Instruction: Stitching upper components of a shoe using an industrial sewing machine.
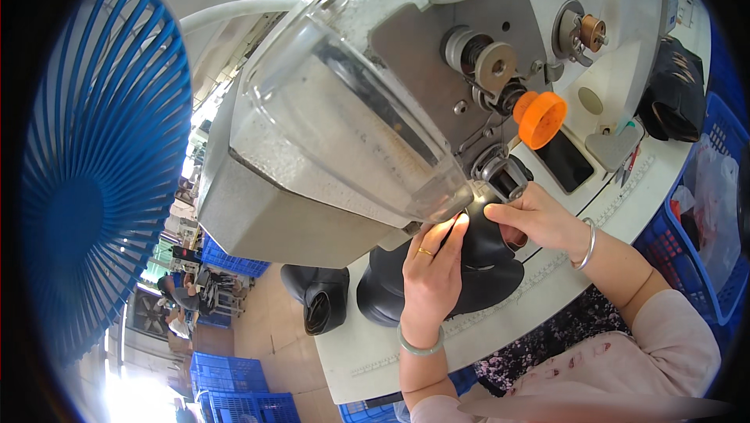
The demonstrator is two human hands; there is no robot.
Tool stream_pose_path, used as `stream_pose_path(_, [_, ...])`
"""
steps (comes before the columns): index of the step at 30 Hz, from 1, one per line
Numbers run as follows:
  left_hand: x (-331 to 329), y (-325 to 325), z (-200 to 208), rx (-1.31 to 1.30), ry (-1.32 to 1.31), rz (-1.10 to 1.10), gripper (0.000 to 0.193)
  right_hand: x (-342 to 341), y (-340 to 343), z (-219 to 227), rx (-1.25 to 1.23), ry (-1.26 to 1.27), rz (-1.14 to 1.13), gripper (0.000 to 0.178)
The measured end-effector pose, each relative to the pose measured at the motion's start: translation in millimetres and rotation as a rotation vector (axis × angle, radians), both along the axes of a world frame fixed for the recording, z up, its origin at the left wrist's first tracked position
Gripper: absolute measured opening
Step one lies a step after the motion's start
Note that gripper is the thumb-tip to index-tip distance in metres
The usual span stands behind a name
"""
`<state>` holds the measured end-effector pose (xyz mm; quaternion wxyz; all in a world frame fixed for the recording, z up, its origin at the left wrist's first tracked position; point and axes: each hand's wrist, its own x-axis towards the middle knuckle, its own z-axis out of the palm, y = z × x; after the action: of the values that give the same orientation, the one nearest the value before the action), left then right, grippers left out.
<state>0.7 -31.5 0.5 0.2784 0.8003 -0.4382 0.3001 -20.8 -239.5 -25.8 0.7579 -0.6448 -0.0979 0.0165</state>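
Observation:
A black leather shoe upper [488, 271] lies on the white bed of a sewing machine [312, 220]. My left hand [431, 282], with a ring and a pale bangle, presses its closed fingertips on the leather beside a small lit spot under the machine head. To the right, my right hand [543, 224] pinches the upper's edge, thumb on top and the other fingers curled below, partly hidden. The needle point is hidden behind the clear plastic guard [351, 118]. A second black leather upper [316, 298] lies at the table's left edge.
An orange knob [541, 120] juts out above my right hand. A phone [564, 161] and thread snips [629, 165] lie behind it. Black leather pieces [672, 91] rest at far right, above a blue basket [730, 286]. A blue fan [109, 189] stands left, blue crates [226, 376] below.

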Motion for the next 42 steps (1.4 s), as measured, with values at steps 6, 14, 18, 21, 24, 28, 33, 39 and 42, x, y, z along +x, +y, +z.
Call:
stream_pose_path(6, [1, 0, -1, 0.007, -0.009, 0.018, 0.031, 0, 4, 2, -0.154, -0.053, -0.205, 0.055])
stream_pose_path(14, [-5, -1, -1, 0.009, 0.037, 0.031, 0.034, 10, 0, -1, -0.19, -0.079, -0.373, 0.034])
stream_pose_path(18, [-9, 2, 1, -0.174, 0.364, -0.004, 0.033, 12, -2, 2, -0.168, -0.018, -0.345, 0.033])
stream_pose_path(21, [-8, 1, 2, -0.123, 0.265, -0.023, 0.033, 13, -2, 5, -0.139, -0.045, -0.341, 0.035])
stream_pose_path(24, [-10, -2, 2, -0.048, 0.146, -0.008, 0.033, 14, -2, 7, -0.101, -0.057, -0.326, 0.037])
stream_pose_path(28, [-14, -6, 1, -0.001, 0.078, 0.042, 0.034, 14, -1, 9, -0.117, -0.087, -0.328, 0.038])
stream_pose_path(33, [-12, -6, 0, 0.028, 0.027, 0.063, 0.034, 12, 1, 10, -0.183, -0.142, -0.367, 0.039])
stream_pose_path(39, [-11, -9, -3, 0.055, -0.037, 0.084, 0.034, 21, -3, 6, -0.307, -0.204, -0.421, 0.044])
stream_pose_path(42, [-10, -11, -4, 0.08, -0.096, 0.083, 0.034, 21, -5, 4, -0.404, -0.227, -0.461, 0.05])
